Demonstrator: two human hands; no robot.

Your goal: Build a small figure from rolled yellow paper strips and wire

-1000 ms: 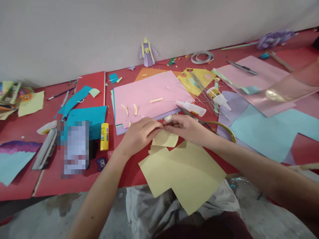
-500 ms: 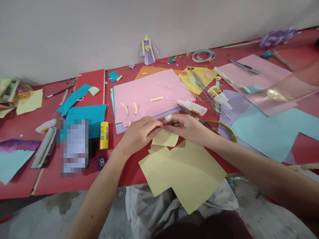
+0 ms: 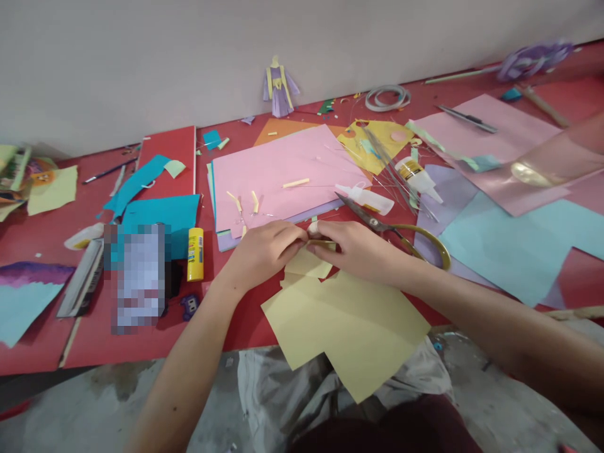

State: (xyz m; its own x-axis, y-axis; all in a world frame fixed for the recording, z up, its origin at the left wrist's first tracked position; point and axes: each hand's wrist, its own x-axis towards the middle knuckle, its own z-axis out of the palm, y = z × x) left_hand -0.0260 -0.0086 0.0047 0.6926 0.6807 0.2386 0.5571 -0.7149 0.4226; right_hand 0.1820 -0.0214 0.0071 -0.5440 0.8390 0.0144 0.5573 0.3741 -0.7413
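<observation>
My left hand (image 3: 270,248) and my right hand (image 3: 353,248) meet at the table's front, fingers closed on a small pale yellow piece of paper (image 3: 306,264). The fingers cover its upper edge. A white wrapping shows on one finger of my right hand. Below, a larger pale yellow sheet (image 3: 352,324) with a notched edge overhangs the table toward my lap. Scissors (image 3: 374,223) with yellow handles lie just beyond my right hand. Past my left fingertips, small rolled yellow paper pieces (image 3: 255,202) with thin wires rest on pink paper (image 3: 278,160).
Glue bottles (image 3: 370,200) and thin wires (image 3: 389,160) lie behind the scissors. A yellow glue stick (image 3: 195,255) stands left of my left forearm, near a pixelated object (image 3: 141,277). A paper doll figure (image 3: 280,91) leans on the wall. Another person's forearm (image 3: 561,157) reaches in at right.
My right fingers have curled further over the small yellow paper, and its right side now looks bent up. My left hand has hardly moved. The whole view has shifted slightly.
</observation>
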